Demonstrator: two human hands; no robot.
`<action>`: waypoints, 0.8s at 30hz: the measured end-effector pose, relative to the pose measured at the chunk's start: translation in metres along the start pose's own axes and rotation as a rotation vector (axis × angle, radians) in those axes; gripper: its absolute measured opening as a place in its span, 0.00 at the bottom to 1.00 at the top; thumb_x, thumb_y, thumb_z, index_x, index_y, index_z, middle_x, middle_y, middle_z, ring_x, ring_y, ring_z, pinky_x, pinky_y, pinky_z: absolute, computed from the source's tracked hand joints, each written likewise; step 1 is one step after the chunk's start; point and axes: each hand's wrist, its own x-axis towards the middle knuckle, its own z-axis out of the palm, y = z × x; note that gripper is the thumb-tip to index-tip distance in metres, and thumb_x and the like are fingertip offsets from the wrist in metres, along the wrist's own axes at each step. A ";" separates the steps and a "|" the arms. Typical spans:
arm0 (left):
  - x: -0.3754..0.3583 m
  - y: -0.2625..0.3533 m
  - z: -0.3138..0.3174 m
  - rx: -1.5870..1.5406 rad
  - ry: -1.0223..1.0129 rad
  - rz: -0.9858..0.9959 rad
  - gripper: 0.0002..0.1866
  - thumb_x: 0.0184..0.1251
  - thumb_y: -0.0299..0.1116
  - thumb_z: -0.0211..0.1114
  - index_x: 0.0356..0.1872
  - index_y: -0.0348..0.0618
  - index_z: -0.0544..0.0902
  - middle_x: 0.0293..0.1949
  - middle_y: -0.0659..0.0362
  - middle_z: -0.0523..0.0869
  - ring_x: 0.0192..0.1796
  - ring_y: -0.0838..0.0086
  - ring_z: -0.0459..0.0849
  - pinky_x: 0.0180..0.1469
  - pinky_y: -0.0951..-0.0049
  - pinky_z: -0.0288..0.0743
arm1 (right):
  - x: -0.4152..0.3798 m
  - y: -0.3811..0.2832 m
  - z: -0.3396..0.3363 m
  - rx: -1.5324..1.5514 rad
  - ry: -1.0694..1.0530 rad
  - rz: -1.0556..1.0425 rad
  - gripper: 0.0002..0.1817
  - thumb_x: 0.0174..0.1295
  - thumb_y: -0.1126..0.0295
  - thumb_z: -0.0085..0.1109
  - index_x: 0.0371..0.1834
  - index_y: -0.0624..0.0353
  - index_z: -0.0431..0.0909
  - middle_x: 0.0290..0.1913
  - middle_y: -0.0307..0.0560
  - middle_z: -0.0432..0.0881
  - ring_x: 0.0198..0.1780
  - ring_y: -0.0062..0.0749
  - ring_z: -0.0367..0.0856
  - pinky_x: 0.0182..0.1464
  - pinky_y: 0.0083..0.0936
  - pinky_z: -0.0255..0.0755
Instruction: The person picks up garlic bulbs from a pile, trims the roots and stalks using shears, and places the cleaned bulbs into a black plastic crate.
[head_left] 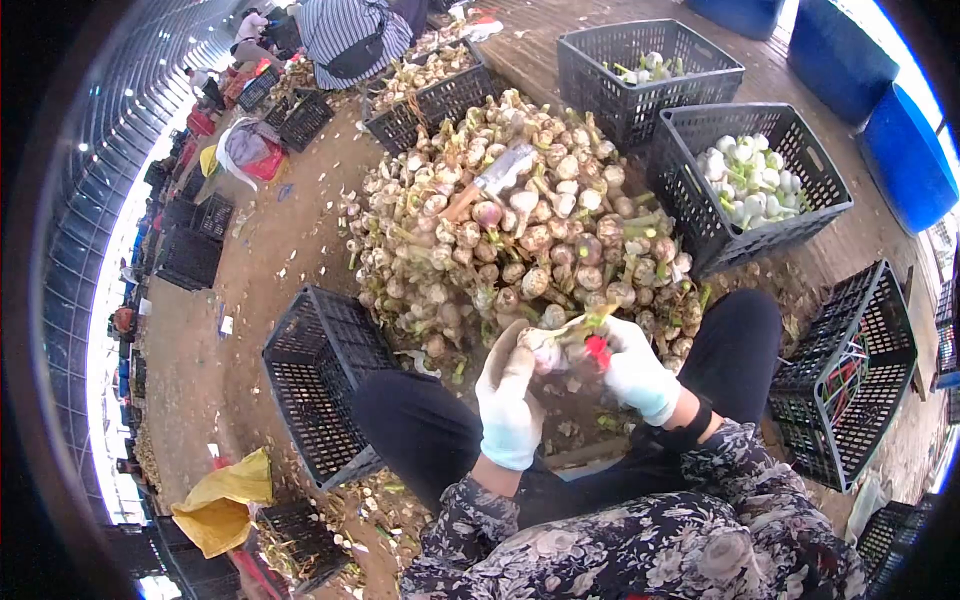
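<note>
In front of my lap, my left hand, in a white glove, is closed around a garlic bulb. The bulb's leafy stem points toward my right hand, also gloved. A small red object shows at the right fingertips; its kind is hard to make out. Just beyond both hands rises a large heap of untrimmed garlic, with roots and stems on. On top of the heap lies a cleaver with a wooden handle.
White peeled bulbs fill part of a black crate at the right; another crate stands behind it. Crates flank my left knee and right knee. Blue tubs stand far right. Other people sit at the back.
</note>
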 end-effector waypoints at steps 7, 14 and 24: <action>0.001 -0.013 -0.008 0.695 -0.154 0.269 0.34 0.51 0.28 0.71 0.61 0.33 0.68 0.52 0.54 0.75 0.51 0.73 0.76 0.52 0.75 0.72 | -0.001 0.003 -0.011 -0.270 0.054 -0.111 0.12 0.49 0.73 0.69 0.35 0.65 0.78 0.39 0.46 0.80 0.43 0.26 0.77 0.48 0.24 0.69; -0.005 0.006 0.003 0.589 -0.204 0.150 0.33 0.53 0.25 0.69 0.61 0.30 0.66 0.54 0.51 0.77 0.54 0.70 0.76 0.58 0.72 0.68 | -0.007 -0.012 -0.017 -0.170 -0.030 -0.078 0.11 0.50 0.72 0.67 0.36 0.64 0.78 0.40 0.44 0.79 0.44 0.25 0.75 0.48 0.24 0.69; 0.022 0.013 -0.009 0.712 -0.291 0.146 0.28 0.50 0.23 0.70 0.54 0.31 0.71 0.50 0.55 0.78 0.51 0.74 0.77 0.52 0.75 0.72 | 0.008 -0.033 -0.015 -0.043 -0.003 0.088 0.16 0.56 0.71 0.64 0.47 0.63 0.74 0.39 0.38 0.80 0.39 0.18 0.76 0.45 0.17 0.71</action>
